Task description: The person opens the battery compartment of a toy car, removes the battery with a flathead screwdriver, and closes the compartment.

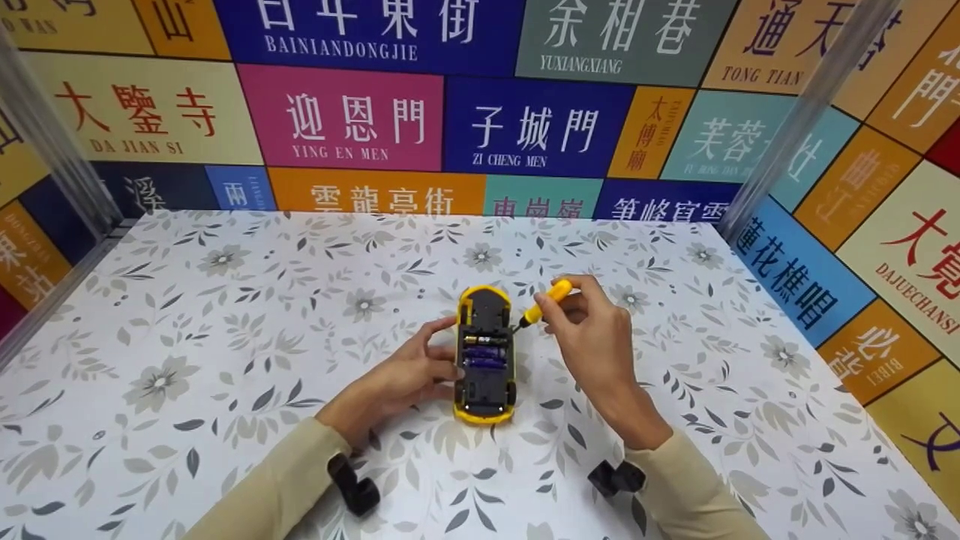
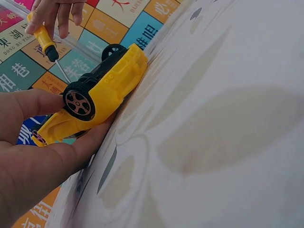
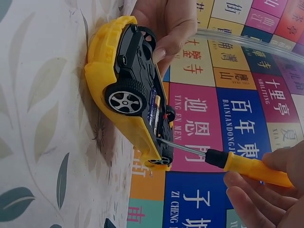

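A yellow toy car (image 1: 486,390) lies upside down on the table, its black underside up. Several batteries (image 1: 484,354) sit in the exposed compartment at its middle. My left hand (image 1: 409,371) grips the car from its left side; in the left wrist view the thumb (image 2: 40,102) presses near a wheel (image 2: 79,102). My right hand (image 1: 596,337) holds a yellow-handled screwdriver (image 1: 551,296). The tip of its metal shaft (image 3: 183,147) meets the car's underside beside the batteries in the right wrist view. Whether it sits in a screw cannot be seen.
A white tablecloth (image 1: 225,322) with grey leaves and flowers covers the table. Colourful panels (image 1: 345,116) with Chinese lettering stand behind and at the sides, with clear corner posts (image 1: 795,127). Black wrist mounts (image 1: 352,486) sit on both sleeves.
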`<action>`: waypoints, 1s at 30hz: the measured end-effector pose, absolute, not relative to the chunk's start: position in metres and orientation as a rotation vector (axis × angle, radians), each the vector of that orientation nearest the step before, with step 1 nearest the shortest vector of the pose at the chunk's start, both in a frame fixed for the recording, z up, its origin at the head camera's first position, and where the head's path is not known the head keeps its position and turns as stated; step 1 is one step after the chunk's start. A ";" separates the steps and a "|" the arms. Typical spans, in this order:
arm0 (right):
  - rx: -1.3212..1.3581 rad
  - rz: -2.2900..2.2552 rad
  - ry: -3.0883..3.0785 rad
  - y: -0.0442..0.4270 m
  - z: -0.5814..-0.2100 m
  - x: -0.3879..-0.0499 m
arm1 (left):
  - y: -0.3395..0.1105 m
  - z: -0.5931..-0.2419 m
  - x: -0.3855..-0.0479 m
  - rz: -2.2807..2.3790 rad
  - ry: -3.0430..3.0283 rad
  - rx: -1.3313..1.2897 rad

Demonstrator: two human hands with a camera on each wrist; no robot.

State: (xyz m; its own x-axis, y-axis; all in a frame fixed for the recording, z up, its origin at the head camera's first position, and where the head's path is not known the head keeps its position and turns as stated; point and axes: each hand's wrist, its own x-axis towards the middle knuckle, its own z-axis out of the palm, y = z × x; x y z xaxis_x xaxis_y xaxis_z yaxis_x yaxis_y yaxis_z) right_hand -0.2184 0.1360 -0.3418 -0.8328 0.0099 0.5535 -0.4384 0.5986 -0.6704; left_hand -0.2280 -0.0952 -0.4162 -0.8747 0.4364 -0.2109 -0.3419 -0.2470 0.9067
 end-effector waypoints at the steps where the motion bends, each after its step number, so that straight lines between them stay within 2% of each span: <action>1: 0.338 1.156 -2.316 0.136 -0.342 -0.218 | -0.095 -0.416 -0.228 2.151 1.533 0.112; 30: 0.349 1.107 -2.318 0.134 -0.341 -0.217 | -0.095 -0.417 -0.228 2.141 1.533 0.102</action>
